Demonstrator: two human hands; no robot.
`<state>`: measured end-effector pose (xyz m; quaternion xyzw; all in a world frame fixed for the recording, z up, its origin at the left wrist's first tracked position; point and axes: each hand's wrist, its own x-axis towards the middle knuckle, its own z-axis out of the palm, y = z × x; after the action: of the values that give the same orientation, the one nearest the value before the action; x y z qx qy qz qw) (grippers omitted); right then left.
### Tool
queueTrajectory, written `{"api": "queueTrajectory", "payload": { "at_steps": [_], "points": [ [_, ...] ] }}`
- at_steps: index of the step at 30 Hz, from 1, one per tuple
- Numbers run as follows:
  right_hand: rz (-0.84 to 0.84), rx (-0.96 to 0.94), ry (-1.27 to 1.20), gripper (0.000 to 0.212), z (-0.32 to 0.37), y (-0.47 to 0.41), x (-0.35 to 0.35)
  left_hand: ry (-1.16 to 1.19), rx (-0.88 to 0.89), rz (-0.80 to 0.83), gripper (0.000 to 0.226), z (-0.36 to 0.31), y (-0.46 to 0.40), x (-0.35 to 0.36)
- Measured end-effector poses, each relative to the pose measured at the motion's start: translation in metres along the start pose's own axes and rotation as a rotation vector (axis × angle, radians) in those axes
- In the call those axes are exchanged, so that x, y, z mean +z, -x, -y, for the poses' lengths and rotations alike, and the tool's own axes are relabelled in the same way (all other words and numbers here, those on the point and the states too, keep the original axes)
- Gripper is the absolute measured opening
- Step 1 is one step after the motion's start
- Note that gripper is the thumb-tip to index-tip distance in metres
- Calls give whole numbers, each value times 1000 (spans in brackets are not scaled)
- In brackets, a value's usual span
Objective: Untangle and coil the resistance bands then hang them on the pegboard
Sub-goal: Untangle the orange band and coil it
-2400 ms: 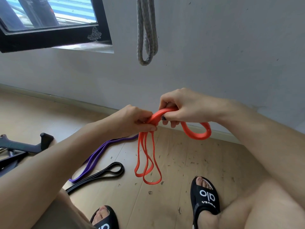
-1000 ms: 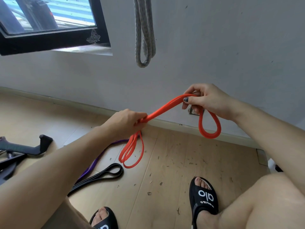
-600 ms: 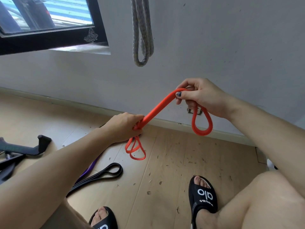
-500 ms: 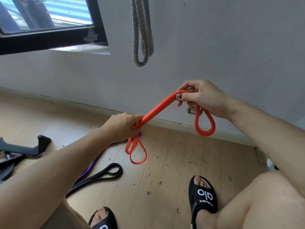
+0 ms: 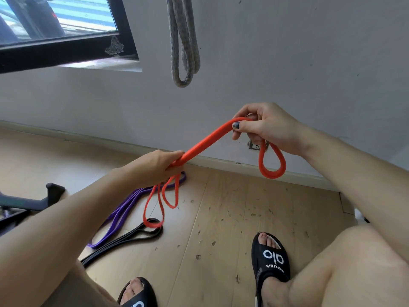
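Observation:
An orange resistance band (image 5: 205, 139) stretches between both hands above the floor. My left hand (image 5: 155, 167) grips it low at centre, and two orange loops hang below that hand. My right hand (image 5: 263, 127) pinches the band higher up, with one loop dangling beneath it. A purple band (image 5: 124, 211) and a black band (image 5: 124, 240) lie on the wooden floor at left. A grey band (image 5: 183, 41) hangs on the white wall above; its hook is out of view.
A dark window frame (image 5: 66, 47) sits at upper left. Black equipment (image 5: 33, 202) stands at the left edge. My feet in black sandals (image 5: 270, 260) rest on the littered floor. A wall socket (image 5: 254, 145) sits above the baseboard.
The hands have drawn apart, stretching the orange band into a slanted line. Over the last half second the loops under my left hand have dropped longer.

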<state>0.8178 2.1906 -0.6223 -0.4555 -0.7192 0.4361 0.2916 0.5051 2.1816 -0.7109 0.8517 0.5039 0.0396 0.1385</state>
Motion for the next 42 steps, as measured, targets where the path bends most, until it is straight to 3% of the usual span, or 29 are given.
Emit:
{"api": "queueTrajectory", "payload": {
  "at_steps": [6,16,35,42],
  "points": [
    [-7,-13,4,10,1,-1,1,145,-10,46,15,4,0,2],
    [-32,-14,-17,11,0,-2,-1,-52,29,0,15,3,-1,-7],
    [-62,-19,-36,11,0,-1,-5,124,-21,48,19,-6,1,-6],
    [-128,-7,-136,13,-6,-2,-19,321,-39,-11,13,-14,4,-17]
  ]
}}
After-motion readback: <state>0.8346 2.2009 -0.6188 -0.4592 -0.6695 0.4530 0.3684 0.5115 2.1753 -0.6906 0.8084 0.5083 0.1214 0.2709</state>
